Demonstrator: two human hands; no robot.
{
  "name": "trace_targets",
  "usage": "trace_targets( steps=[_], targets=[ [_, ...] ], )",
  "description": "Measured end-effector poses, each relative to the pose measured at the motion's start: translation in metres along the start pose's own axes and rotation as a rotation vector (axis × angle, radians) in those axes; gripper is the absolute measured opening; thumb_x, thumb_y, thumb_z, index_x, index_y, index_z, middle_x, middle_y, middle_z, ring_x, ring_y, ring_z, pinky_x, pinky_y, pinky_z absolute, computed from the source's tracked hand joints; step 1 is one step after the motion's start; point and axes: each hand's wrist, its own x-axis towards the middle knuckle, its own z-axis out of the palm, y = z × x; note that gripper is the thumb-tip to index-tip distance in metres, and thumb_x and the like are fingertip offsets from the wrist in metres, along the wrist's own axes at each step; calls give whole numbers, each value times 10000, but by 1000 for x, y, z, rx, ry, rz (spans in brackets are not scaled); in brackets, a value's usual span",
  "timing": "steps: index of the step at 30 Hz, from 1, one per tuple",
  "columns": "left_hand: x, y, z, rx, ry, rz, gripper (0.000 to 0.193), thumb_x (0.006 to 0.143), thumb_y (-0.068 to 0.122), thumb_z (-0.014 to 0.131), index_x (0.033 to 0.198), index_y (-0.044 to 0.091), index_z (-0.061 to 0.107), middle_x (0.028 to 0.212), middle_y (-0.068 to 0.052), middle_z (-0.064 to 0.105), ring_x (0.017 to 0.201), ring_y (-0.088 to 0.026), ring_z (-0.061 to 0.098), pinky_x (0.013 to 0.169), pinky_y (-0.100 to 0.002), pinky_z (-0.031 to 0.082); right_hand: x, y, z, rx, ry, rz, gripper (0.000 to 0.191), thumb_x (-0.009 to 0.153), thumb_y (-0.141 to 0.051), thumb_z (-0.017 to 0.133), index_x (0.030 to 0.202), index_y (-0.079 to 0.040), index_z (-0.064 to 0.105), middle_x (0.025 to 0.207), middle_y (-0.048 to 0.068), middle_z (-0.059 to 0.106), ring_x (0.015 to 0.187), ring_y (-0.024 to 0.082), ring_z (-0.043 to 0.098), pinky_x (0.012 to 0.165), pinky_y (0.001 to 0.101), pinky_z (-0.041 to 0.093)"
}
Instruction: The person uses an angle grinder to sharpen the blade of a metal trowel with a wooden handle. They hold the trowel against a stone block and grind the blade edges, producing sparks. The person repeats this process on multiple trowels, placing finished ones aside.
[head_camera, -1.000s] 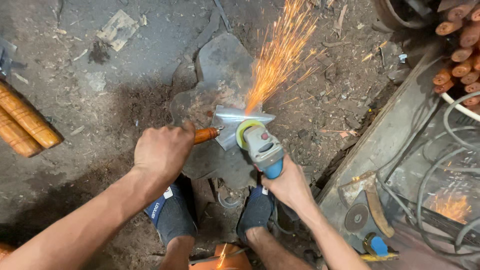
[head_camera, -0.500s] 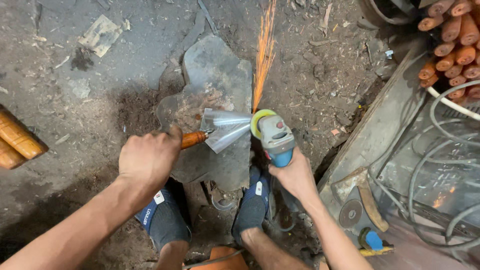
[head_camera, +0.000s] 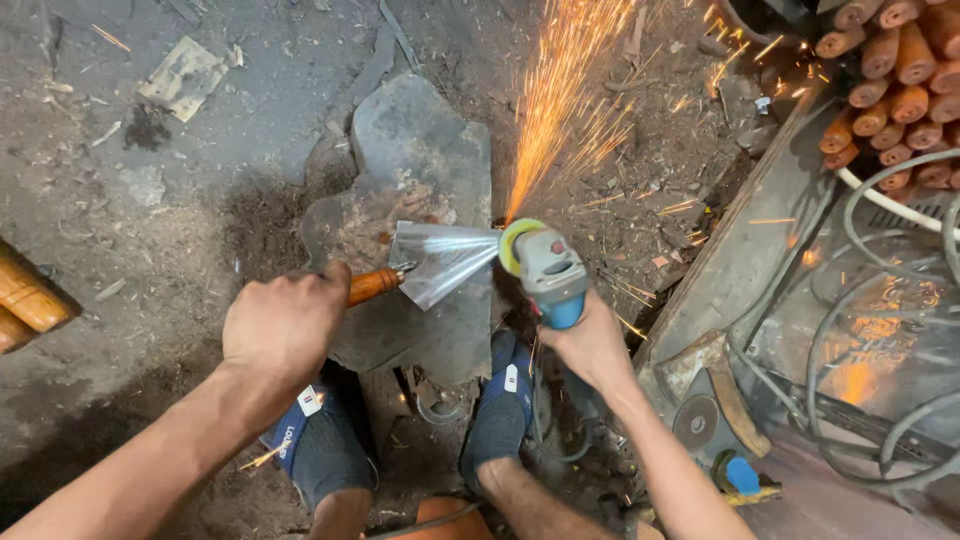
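Observation:
My left hand (head_camera: 283, 322) grips the orange wooden handle (head_camera: 374, 285) of a trowel whose shiny triangular metal blade (head_camera: 440, 259) lies over a flat stone (head_camera: 425, 150). My right hand (head_camera: 590, 345) holds a grey and blue angle grinder (head_camera: 545, 270). Its disc touches the blade's right edge, and orange sparks (head_camera: 560, 90) fly up and away. Both of my feet in dark blue sandals (head_camera: 500, 410) stand just below the stone.
Several orange wooden handles (head_camera: 890, 70) are stacked at the top right, and more (head_camera: 25, 300) lie at the left edge. Grey cables (head_camera: 880, 300) coil over a metal surface on the right. A second grinder (head_camera: 715, 440) rests at the lower right. The ground is dirt with scrap.
The spark stream has widened and swung a little to the right. My hands, the trowel and the grinder keep nearly the same position on the stone.

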Motion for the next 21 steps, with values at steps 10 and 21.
trace_targets(
  steps=[10, 21],
  targets=[
    [1, 9, 14, -27, 82, -50, 223, 900, 104, 591, 1117, 54, 576, 892, -126, 760, 800, -297, 774, 659, -434, 623, -14, -16, 15, 28, -20, -13, 562, 629, -163, 836, 1128, 14, 648, 1022, 190, 774, 980, 293, 762, 898, 389, 561],
    [-2, 7, 26, -60, 131, -43, 176, 903, 90, 596, 1073, 48, 595, 862, -144, 753, 753, -292, 775, 603, -411, 626, -45, -57, 28, -78, -166, -16, 689, 640, -154, 788, 1289, -50, 580, 1043, 223, 761, 1026, 362, 742, 910, 425, 565]
  ],
)
